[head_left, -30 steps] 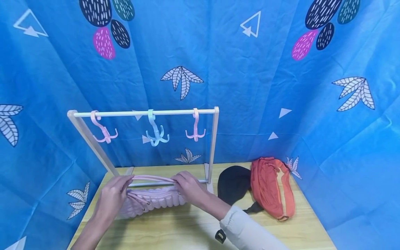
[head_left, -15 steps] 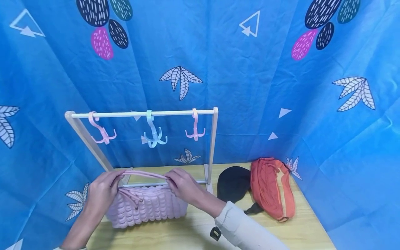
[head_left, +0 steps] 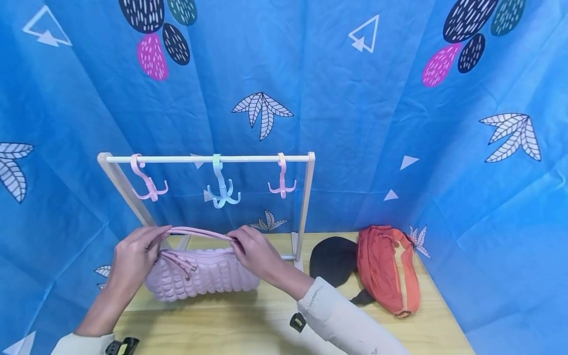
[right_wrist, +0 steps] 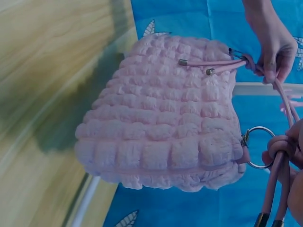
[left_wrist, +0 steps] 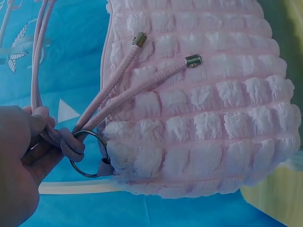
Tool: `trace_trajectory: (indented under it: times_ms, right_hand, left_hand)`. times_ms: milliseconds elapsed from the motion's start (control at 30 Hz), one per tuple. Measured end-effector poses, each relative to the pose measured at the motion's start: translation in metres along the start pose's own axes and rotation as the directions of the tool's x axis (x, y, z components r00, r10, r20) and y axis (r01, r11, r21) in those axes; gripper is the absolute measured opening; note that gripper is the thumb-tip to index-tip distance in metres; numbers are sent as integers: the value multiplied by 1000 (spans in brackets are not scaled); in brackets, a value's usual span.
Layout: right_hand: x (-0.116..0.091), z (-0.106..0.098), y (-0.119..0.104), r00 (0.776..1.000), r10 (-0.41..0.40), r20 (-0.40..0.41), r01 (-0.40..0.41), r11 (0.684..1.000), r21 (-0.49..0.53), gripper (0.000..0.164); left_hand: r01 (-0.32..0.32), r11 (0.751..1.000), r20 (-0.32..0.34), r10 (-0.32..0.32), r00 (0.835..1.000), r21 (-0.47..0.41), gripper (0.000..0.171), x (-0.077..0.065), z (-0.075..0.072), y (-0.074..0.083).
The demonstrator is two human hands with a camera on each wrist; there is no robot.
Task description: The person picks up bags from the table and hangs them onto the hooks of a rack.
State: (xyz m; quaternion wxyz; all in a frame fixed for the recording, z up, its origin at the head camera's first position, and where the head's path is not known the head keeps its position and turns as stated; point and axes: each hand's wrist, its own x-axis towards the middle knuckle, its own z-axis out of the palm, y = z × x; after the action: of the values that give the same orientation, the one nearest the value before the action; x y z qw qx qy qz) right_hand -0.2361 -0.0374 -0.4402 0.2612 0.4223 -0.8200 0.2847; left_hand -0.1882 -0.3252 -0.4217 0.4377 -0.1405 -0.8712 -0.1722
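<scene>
Right sleeve (head_left: 350, 320), one: long, off-white cloth, gathered at the cuff (head_left: 312, 296), small grey mark farther up the arm; compact black fitting (head_left: 298, 322) with paler middle at its underside. Left sleeve (head_left: 80, 345), one: matching off-white, lower end only in view, with black wrist device (head_left: 122, 346) bearing a yellowish patch. Left hand (head_left: 135, 251) and right hand (head_left: 255, 249): both bare.

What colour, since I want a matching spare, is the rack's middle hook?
The middle hook is light blue, greener at its top; the head view shows it best.
</scene>
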Motion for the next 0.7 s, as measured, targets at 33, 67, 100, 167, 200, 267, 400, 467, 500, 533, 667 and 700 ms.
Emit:
trace_trajectory:
  times_ms: [33,67,100,167,200,267,400,467,500,533,667,700]
  right_hand:
    - [2,-1,-1,1000,4,0,-4,1000,4,16]
    - [5,-1,-2,1000,11,2,-11,1000,9,16]
    - [7,-1,-4,1000,16,8,-16,1000,13,17]
    - [12,-2,-6,1000,17,14,-17,1000,19,17]
    - [14,-2,-7,1000,14,12,-14,1000,20,17]
    - [18,-2,-10,1000,7,14,-7,1000,24,17]
    - [27,-3,-15,1000,-24,-5,24,999,30,18]
    - [32,-5,-17,999,-37,-16,38,998,40,18]
    - [34,-5,-18,999,-42,-22,43,998,45,18]
    - [36,-6,-19,999,-44,-27,45,998,48,18]
    - [43,-7,-22,998,-50,-47,52,997,56,15]
    - [44,-7,-22,997,-51,-52,54,997,55,14]
  left_hand:
    - [0,1000,0,0,1000,2,30,2,0,-1]
    - [2,1000,0,-2,1000,-1,30,4,-1,-3]
    - [7,1000,0,-7,1000,-5,29,6,-2,-4]
    - [21,1000,-2,-21,1000,-17,29,9,-3,-7]
    - [23,1000,-4,-23,1000,-20,28,11,-4,-9]
    - [29,999,-14,-29,999,-29,28,13,-7,-12]
    - [53,998,-24,-54,998,-27,30,18,-12,-16]
    - [68,997,-22,-69,997,-30,32,20,-14,-17]
    - [76,997,-20,-76,997,-32,33,21,-15,-18]
    - [82,996,-18,-83,996,-35,35,22,-16,-19]
    - [101,994,-12,-102,995,-29,36,26,-20,-21]
    - [104,994,-13,-105,994,-27,36,27,-21,-22]
